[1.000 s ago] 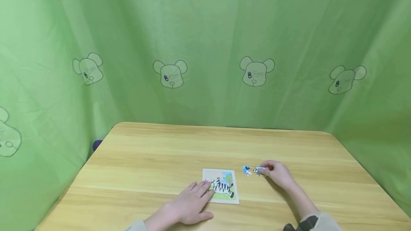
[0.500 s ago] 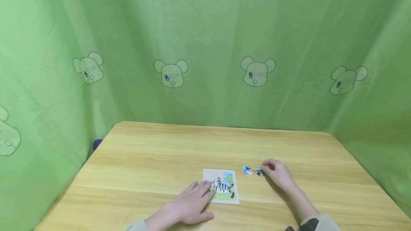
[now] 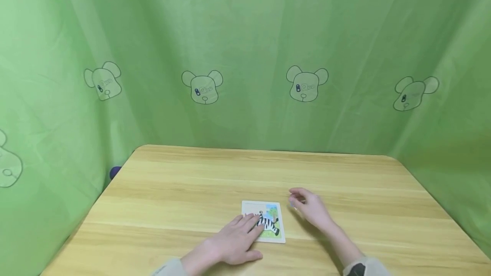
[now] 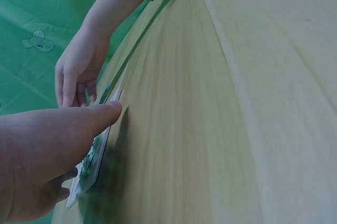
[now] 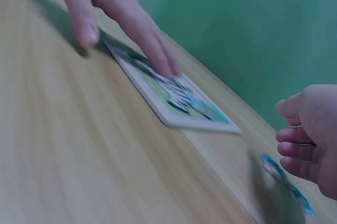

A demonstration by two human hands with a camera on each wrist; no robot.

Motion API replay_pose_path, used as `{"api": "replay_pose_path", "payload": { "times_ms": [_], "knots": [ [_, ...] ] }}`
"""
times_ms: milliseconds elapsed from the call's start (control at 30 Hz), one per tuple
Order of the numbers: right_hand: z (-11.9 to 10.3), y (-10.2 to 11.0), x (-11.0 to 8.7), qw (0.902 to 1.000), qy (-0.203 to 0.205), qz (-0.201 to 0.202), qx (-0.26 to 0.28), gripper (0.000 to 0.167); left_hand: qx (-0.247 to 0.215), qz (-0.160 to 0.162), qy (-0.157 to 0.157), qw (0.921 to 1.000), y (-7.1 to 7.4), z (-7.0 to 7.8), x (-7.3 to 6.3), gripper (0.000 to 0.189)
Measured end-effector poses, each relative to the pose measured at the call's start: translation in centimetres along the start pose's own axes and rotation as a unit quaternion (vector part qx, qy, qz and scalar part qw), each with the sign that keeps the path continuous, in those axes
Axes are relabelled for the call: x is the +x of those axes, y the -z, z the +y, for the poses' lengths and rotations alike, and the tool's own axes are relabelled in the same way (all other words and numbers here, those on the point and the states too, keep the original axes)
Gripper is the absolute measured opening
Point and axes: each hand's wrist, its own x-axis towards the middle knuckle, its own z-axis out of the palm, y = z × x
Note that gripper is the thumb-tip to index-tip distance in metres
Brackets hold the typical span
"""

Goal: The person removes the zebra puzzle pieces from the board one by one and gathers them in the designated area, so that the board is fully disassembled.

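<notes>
Left hand (image 3: 235, 242) and right hand (image 3: 312, 210) are working at a zebra puzzle board (image 3: 254, 207) on a wooden table (image 3: 192, 173). The board is lying flat right of the table's middle, nearer the person than the far edge. The left hand is resting with straight, slightly spread fingers across its left part; the thumb is reaching past the near edge. Plain pale surface is showing at the upper left, and the right rim is standing uncovered. The right hand is hovering just beyond that rim, its fingers curling loosely and visibly gripping nothing. A loose puzzle part (image 5: 288, 185) is lying on the wood beneath and beside these fingers; whether they are touching it, or whether it is one piece or more, cannot be told. A narrow strip of wood is separating board and part. Broad wood is extending to the rounded far corners, where a green curtain (image 3: 249, 33) is hanging behind.
</notes>
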Motion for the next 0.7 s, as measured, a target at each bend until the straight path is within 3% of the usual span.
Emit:
{"api": "replay_pose_path", "payload": {
  "times_ms": [233,467,700],
  "knots": [
    [-1.8,-2.2,-0.2,0.9986,0.038,-0.036,-0.005,0.037,0.022,0.002,-0.021,0.9995,0.0,0.7,0.7,0.071],
    [-2.3,-3.2,-0.3,0.9925,0.071,-0.054,-0.085,0.034,0.027,-0.007,-0.026,0.9993,-0.1,1.1,1.0,0.071],
    [-2.1,-3.3,-0.4,0.9883,0.070,-0.061,-0.120,0.035,0.032,-0.005,-0.028,0.9991,-0.1,1.2,1.0,0.071]
  ]
}}
